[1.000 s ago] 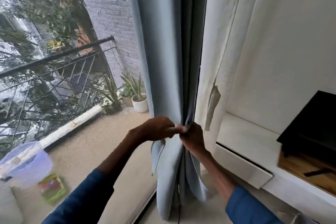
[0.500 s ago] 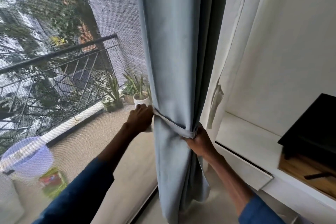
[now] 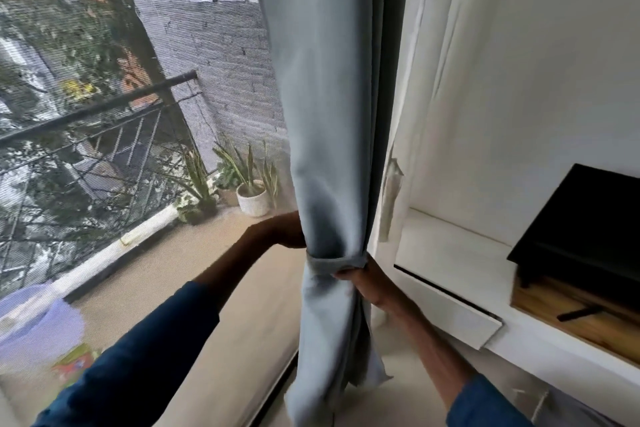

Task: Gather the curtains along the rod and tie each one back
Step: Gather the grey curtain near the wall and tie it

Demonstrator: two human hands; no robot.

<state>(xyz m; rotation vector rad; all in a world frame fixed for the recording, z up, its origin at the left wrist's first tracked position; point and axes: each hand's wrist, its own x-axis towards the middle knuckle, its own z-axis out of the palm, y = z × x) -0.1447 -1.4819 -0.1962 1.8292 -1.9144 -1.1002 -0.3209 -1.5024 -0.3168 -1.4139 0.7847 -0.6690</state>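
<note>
A pale blue curtain [image 3: 325, 114] hangs gathered into a narrow bundle at the window's right side. A matching fabric tieback [image 3: 334, 262] is wrapped around it at waist height and pinches it in. My left hand [image 3: 280, 230] reaches behind the bundle on its left side; its fingers are hidden by the cloth. My right hand [image 3: 367, 282] grips the tieback's end on the right side of the bundle. A white curtain [image 3: 426, 80] hangs just to the right, with its loose tie strip [image 3: 391, 198] dangling. The rod is out of view.
Through the mesh screen lies a balcony with a black railing [image 3: 97, 111], potted plants [image 3: 252, 191] and a pale purple bucket [image 3: 38, 326]. To the right a white shelf [image 3: 450, 253] carries a black box [image 3: 581, 225] on a wooden board [image 3: 571, 319].
Both hands moved from the front of the curtain out to its sides, drawing the tieback around the bundle. The bundle is now cinched tighter, and my left hand has slipped behind it.
</note>
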